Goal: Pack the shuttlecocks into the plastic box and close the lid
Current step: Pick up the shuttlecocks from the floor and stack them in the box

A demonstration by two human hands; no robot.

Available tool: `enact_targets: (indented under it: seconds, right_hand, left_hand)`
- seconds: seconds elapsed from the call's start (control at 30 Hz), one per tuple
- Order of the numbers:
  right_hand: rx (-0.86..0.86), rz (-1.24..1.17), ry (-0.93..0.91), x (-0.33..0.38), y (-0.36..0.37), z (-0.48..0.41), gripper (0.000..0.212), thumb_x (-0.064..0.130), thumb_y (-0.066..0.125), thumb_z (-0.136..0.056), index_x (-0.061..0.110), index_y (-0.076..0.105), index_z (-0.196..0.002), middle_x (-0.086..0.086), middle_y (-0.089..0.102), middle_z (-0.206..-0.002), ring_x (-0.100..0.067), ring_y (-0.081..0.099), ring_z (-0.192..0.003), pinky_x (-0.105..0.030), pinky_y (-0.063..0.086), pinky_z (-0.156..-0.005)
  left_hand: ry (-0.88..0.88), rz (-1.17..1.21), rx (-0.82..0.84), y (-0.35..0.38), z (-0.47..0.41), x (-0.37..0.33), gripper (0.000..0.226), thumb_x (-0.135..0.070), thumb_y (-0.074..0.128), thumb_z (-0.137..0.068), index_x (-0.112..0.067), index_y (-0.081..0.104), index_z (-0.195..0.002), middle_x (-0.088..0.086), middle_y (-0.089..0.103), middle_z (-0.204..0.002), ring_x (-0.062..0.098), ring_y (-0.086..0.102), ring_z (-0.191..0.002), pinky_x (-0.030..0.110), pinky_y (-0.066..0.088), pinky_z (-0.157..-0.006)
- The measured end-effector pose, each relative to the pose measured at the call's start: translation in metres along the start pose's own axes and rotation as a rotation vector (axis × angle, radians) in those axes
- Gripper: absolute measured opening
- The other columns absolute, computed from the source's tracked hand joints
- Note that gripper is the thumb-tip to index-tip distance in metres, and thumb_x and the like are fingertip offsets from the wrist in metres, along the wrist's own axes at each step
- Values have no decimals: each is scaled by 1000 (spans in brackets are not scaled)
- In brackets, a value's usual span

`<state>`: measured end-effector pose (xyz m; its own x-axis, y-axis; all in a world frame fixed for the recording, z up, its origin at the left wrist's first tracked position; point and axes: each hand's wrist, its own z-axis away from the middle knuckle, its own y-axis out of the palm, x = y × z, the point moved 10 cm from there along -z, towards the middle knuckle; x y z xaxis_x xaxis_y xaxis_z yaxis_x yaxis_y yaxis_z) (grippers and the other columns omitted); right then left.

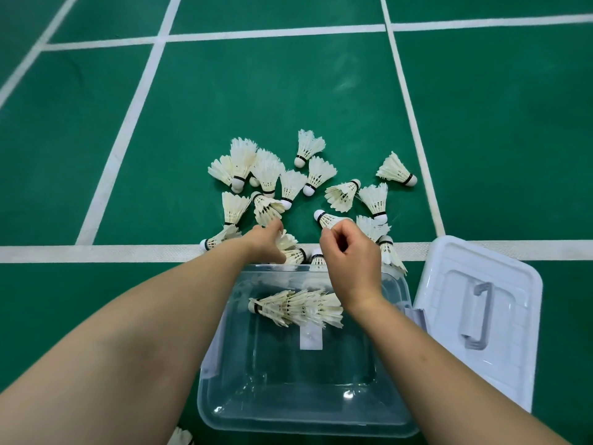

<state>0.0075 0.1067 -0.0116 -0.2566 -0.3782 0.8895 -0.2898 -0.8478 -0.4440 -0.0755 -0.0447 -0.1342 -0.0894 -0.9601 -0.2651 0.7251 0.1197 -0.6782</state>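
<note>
the packing is at an early stage: the clear plastic box (305, 427) sits open on the green court floor (96, 139), and only a short nested stack (298, 308) of shuttlecocks lies on its side inside, near the far wall, with the rest of the bottom bare. the white lid (513, 284) lies flat on the floor just beside the box on the right, handle up, so closing is not yet begun

most of the work is left. a loose pile (266, 175) of shuttlecocks is scattered on the floor beyond the far rim, some across the white line (96, 253), some overlapping, a few apart at the right edge of the group, and a stray shuttlecock (181, 438) shows at the bottom edge of the view, left of the box

both arms reach over the box to the near side of the pile. the left hand (266, 244) has its thumb and fingers curled round a near shuttlecock (285, 242) just past the rim. the right hand (351, 255) is narrow, fingers curled in, and it seems to pinch the feather end of a second shuttlecock (327, 219), though the knuckles hide the contact

judging from this, the step in hand is gathering the next pieces; roughly twenty are left to bring in before the lid goes on
</note>
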Motion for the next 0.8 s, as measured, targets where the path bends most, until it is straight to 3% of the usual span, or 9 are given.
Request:
enact_targets:
  seconds: [0.13,0.27,0.33,0.43,0.57,0.67,0.8]
  right_hand:
    - [-11,5,19,-4,-5,2,38,19,52,-88,21,33,-56,5,36,-51,-16,31,-53,-32,30,-56]
    - [-20,-14,39,-7,-9,1,37,19,52,-88,20,33,-56,4,36,-52,-16,31,-54,-31,30,-56]
    - [-16,-16,43,-7,-8,1,37,19,52,-89,20,34,-56,4,36,-52,-16,31,-54,-31,29,-56]
    - [-7,-15,47,-8,-6,0,37,20,52,-88,20,34,-56,5,36,-52,-15,31,-54,-31,29,-56]
    - [1,10,48,-9,-4,-1,37,21,52,-89,21,34,-56,5,37,-51,-14,31,-52,-32,29,-56]
    - [2,14,51,-10,-1,-1,37,21,52,-89,22,34,-56,5,37,-51,-14,31,-52,-32,30,-56]
    - [-1,21,48,-11,-1,-1,37,19,52,-88,21,33,-56,5,36,-51,-14,30,-52,-32,28,-54]
  left_hand:
    - [108,-222,-89,-10,2,-16,22,-12,52,-85,-9,61,-105,13,59,-107,21,48,-82,30,44,-74]
    - [142,-333,-85,-9,-1,-19,21,-9,52,-85,-6,70,-95,13,65,-103,21,49,-80,26,41,-68]
    - [155,-347,-86,-8,-2,-19,21,-10,53,-85,-7,70,-96,13,63,-109,22,52,-84,29,45,-75]
    - [172,-303,-37,-3,-2,-17,26,-8,52,-86,-12,65,-109,12,47,-128,26,53,-106,31,44,-91]
    - [162,-272,100,13,-2,-11,48,-1,52,-87,-17,45,-131,14,16,-151,32,38,-130,37,37,-107]
    - [166,-333,44,9,-2,-16,44,-11,59,-85,-16,46,-127,13,13,-154,33,44,-126,37,42,-101]
    - [216,-336,-141,-12,3,-29,18,-20,53,-89,-13,63,-103,11,28,-147,29,53,-114,34,46,-93]
